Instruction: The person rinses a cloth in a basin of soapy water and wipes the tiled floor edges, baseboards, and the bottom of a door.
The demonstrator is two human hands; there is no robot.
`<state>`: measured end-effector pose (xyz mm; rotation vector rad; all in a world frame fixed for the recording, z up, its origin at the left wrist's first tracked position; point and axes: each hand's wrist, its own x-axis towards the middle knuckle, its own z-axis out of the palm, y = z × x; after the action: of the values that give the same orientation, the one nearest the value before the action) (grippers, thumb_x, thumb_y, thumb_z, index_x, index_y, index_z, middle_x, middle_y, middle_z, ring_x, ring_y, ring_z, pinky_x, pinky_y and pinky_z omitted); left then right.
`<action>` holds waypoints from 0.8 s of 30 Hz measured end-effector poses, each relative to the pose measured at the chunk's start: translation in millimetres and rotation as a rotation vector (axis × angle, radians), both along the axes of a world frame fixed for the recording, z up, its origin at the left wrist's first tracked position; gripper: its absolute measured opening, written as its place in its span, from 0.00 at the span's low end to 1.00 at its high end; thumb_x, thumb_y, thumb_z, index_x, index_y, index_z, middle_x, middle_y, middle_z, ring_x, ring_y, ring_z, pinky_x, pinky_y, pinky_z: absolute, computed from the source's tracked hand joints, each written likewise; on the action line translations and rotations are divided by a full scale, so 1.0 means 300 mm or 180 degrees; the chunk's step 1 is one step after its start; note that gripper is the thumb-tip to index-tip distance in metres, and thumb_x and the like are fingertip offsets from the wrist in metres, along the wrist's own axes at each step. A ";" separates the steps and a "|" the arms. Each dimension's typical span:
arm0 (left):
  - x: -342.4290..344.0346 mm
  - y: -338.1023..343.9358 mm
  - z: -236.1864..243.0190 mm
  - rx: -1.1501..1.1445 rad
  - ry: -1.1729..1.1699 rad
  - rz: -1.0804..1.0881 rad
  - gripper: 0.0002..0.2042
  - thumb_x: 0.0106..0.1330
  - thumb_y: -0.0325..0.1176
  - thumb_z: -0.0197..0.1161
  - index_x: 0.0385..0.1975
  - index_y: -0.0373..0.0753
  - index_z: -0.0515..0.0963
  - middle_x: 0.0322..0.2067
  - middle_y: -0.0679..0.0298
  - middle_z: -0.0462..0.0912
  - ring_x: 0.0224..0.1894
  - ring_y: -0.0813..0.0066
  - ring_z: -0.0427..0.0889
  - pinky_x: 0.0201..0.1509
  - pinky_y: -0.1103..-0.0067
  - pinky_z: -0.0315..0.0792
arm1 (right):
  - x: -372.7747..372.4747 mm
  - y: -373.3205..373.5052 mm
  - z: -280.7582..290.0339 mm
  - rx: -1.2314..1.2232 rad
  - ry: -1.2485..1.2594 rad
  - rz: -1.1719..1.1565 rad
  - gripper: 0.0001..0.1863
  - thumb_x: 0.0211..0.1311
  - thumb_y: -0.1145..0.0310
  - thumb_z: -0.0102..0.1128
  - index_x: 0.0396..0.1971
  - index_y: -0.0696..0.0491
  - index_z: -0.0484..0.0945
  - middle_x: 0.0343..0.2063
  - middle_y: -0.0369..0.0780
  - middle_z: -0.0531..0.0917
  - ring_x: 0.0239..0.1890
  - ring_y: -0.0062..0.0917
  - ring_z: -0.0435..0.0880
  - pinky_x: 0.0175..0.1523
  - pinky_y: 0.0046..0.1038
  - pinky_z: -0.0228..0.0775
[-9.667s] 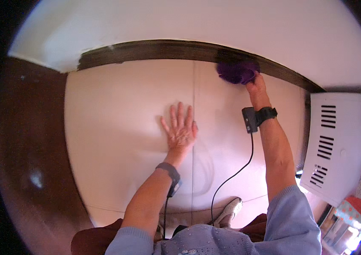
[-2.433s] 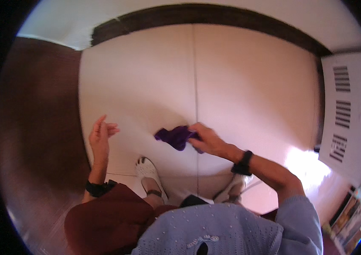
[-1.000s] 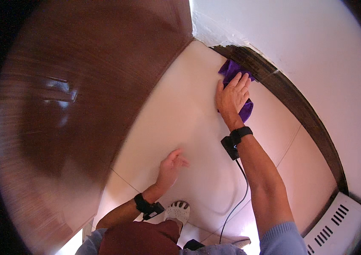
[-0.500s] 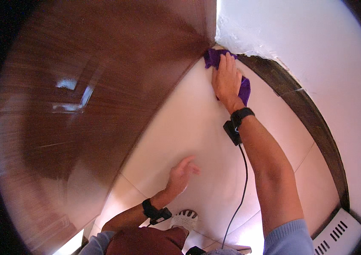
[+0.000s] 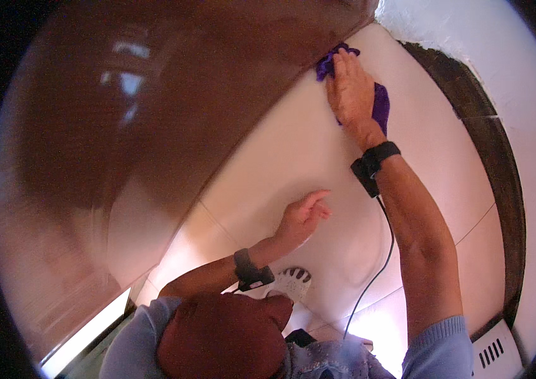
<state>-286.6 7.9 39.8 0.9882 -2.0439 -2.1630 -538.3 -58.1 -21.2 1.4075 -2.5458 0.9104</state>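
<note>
My right hand [image 5: 351, 91] presses down on a crumpled purple cloth [image 5: 381, 106] on the pale tiled floor. The fingers lie close together over it, and cloth shows past the fingertips and beside the wrist. Its far end touches or nearly touches the bottom edge of a glossy brown wooden panel [image 5: 173, 126]. My left hand [image 5: 306, 213] hangs above the floor, nearer to me, with its fingers loosely bent and apart and nothing in them. Both wrists wear black straps with small boxes.
A dark skirting strip [image 5: 486, 145] curves along the foot of the white wall [image 5: 533, 107] on the right. At lower right stands a white slotted object [image 5: 498, 355]. A black cable [image 5: 386, 259] runs from my right wrist toward me. My white shoe [image 5: 293, 284] is below my left hand.
My right hand and the cloth have moved out of the far corner, back along the panel's bottom edge. The view has shifted too. My left hand stays raised and empty.
</note>
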 end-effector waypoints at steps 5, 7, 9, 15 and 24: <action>-0.049 0.213 -0.077 -0.0631 -0.0226 -0.0948 0.15 0.62 0.26 0.53 0.49 0.35 0.68 0.29 0.57 0.78 0.32 0.69 0.79 0.38 0.75 0.74 | 0.154 0.101 -0.063 0.0087 -0.0197 0.0246 0.24 0.55 0.68 0.51 0.53 0.56 0.66 0.58 0.42 0.65 0.62 0.35 0.60 0.60 0.37 0.53; -0.092 0.261 -0.102 -0.0818 -0.0197 -0.1272 0.14 0.62 0.27 0.53 0.48 0.35 0.69 0.29 0.55 0.78 0.31 0.65 0.79 0.37 0.73 0.74 | 0.188 0.130 -0.084 0.0181 -0.0358 0.0414 0.23 0.56 0.68 0.49 0.54 0.55 0.66 0.60 0.42 0.63 0.63 0.34 0.58 0.60 0.36 0.52; -0.112 0.283 -0.145 -0.1112 0.0510 -0.1148 0.11 0.60 0.29 0.55 0.42 0.35 0.72 0.27 0.53 0.77 0.29 0.57 0.79 0.33 0.69 0.73 | 0.237 0.145 -0.098 0.0291 -0.0453 0.0504 0.23 0.56 0.69 0.48 0.54 0.55 0.66 0.60 0.41 0.62 0.63 0.33 0.57 0.60 0.35 0.52; -0.020 0.294 -0.139 -0.1378 0.0062 -0.2145 0.09 0.57 0.33 0.58 0.32 0.35 0.72 0.23 0.51 0.77 0.25 0.52 0.78 0.28 0.67 0.73 | 0.498 0.236 -0.142 0.0095 -0.0539 0.1453 0.20 0.55 0.71 0.47 0.49 0.56 0.69 0.56 0.42 0.67 0.62 0.32 0.61 0.59 0.34 0.54; 0.127 0.315 -0.147 -0.2061 0.0456 -0.1614 0.10 0.61 0.34 0.56 0.37 0.36 0.77 0.28 0.59 0.82 0.29 0.64 0.82 0.37 0.73 0.75 | 0.784 0.259 -0.157 -0.0108 -0.1241 0.3243 0.11 0.56 0.71 0.48 0.39 0.50 0.74 0.44 0.38 0.76 0.47 0.29 0.75 0.48 0.29 0.66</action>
<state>-248.4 102.2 -4.2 0.2510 -2.8376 -1.4288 -303.0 19.7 -68.2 2.8009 -1.8616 1.4208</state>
